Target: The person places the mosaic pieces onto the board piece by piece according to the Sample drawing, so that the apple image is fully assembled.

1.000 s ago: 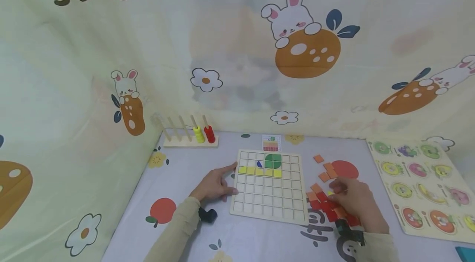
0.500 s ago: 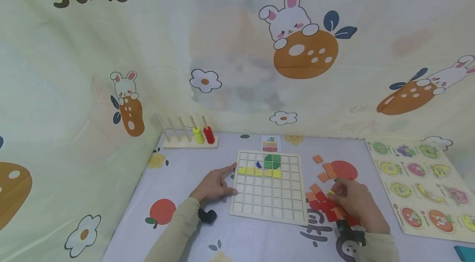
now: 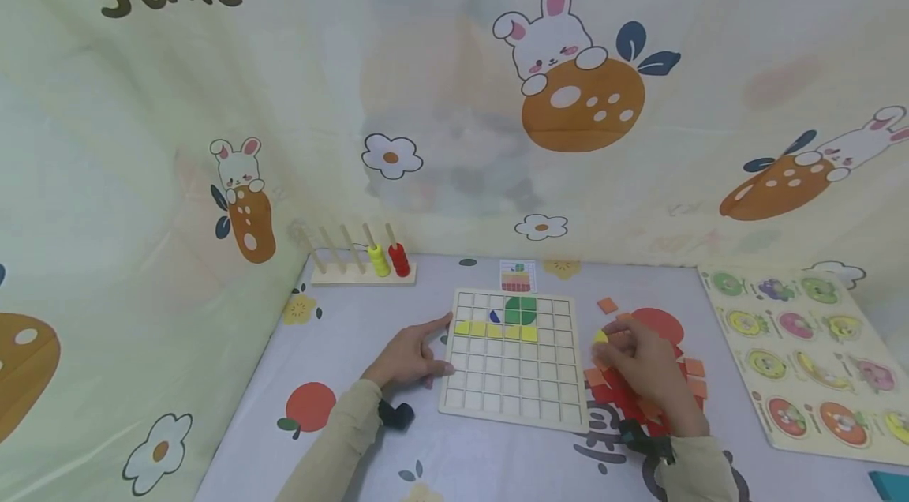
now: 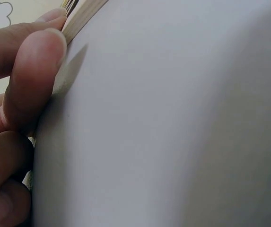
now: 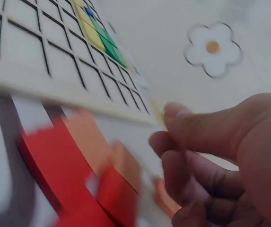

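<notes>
A square wooden grid board [image 3: 511, 387] lies in the middle of the table. In its cells sit a row of yellow tiles [image 3: 495, 331], rounded green tiles [image 3: 521, 311] and a small blue piece [image 3: 495, 316]. My left hand [image 3: 408, 356] rests its index fingertip and thumb against the board's left edge; the left wrist view shows the thumb [image 4: 38, 66] right at the wooden edge. Between thumb and fingers my right hand [image 3: 642, 364] pinches a small yellow tile [image 3: 600, 337], raised to the right of the board. The hand partly hides the tiles beneath it.
Loose red tiles [image 5: 55, 163] and orange tiles [image 3: 694, 367] are heaped beside the board, under the right hand. A pattern card [image 3: 518, 276] lies behind the board. A peg rack [image 3: 341, 274] with yellow and red beads stands back left; a fruit picture board [image 3: 791, 348] lies far right.
My right hand has lifted the yellow tile from the heap and moved left and away from me, towards the board's right edge. The left hand has stayed at the board's left edge.
</notes>
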Demonstrator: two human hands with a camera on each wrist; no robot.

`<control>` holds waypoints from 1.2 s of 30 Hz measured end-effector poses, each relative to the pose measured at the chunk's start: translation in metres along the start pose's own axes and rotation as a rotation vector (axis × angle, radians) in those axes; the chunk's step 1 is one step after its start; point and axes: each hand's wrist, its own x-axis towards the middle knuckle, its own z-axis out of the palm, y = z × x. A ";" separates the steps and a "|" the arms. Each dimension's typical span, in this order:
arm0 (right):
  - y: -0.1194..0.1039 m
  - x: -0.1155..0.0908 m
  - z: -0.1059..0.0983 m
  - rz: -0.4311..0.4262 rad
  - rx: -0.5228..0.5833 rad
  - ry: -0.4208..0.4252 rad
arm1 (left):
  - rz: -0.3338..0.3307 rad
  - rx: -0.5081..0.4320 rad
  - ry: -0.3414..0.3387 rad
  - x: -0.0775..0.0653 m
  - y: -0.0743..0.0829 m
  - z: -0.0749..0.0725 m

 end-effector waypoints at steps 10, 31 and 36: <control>-0.028 0.022 0.036 -0.011 0.039 -0.030 | -0.014 -0.007 0.001 0.000 0.001 0.001; -0.036 0.028 0.063 -0.029 -0.069 0.006 | -0.001 -0.002 0.001 0.000 0.001 0.000; -0.037 0.028 0.064 -0.043 -0.095 0.024 | 0.004 -0.004 0.001 -0.001 0.001 0.000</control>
